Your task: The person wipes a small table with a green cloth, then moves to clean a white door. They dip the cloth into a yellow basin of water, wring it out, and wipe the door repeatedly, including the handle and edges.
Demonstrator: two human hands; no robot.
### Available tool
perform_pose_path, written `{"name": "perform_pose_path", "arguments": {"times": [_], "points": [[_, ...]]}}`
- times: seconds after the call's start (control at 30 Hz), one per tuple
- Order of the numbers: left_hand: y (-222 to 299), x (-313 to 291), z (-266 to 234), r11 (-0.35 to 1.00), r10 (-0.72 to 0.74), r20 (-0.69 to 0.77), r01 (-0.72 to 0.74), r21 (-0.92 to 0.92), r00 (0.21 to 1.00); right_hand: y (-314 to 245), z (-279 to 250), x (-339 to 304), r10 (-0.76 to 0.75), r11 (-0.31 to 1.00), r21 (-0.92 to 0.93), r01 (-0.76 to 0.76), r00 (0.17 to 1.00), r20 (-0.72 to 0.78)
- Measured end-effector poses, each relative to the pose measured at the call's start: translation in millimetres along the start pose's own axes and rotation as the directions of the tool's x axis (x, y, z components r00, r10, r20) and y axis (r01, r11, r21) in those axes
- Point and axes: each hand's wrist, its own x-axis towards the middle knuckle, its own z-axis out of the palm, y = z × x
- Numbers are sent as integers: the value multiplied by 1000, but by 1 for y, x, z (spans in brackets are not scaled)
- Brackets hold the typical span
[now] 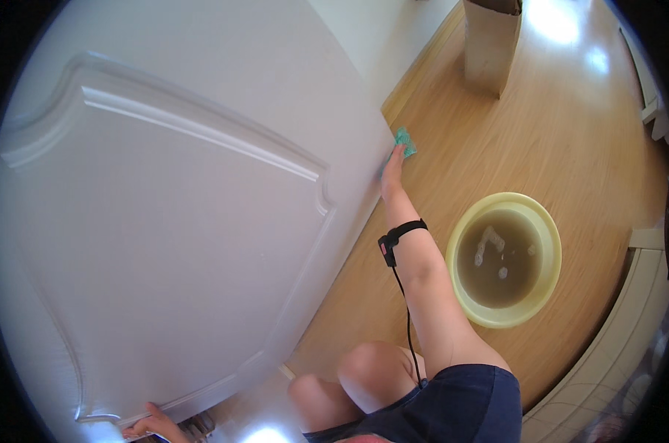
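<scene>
A large white panelled door (179, 221) fills the left half of the head view. With my right arm stretched forward, my right hand (393, 171) presses a green cloth (404, 142) against the door's far edge. Part of the cloth sticks out past the fingers, and the rest is hidden behind the hand. At the bottom left, my left hand (154, 425) grips the door near its lower edge, thumb lying on the panel. Its other fingers are partly cut off by the picture's rim.
To the right of my right arm, a pale yellow basin (461, 304) of murky water stands on the wooden floor (570, 140). A tall cardboard box (489, 48) is by the wall ahead. Cream furniture (637, 295) lines the right side. A black cable runs from my forearm strap (408, 227).
</scene>
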Motion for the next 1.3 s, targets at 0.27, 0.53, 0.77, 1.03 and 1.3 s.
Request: {"name": "perform_pose_path", "arguments": {"times": [0.27,0.53,0.77,1.03,1.3], "points": [[4,8,-13,971,-89,47,97,-220,995,28,-6,-150,176,978,-119,-174,984,10],[-16,24,-13,947,-158,15,156,-281,987,38,13,-347,546,750,-418,-514,836,-49],[-2,16,-19,913,-149,14,143,-383,989,57,-3,-368,921,390,134,-911,388,-42],[1,19,-19,942,-141,25,141,-306,990,-11,4,-245,287,949,172,-265,951,-115],[-5,15,-17,908,-211,52,215,-360,976,-37,45,-343,-288,888,-280,365,915,281]]}}
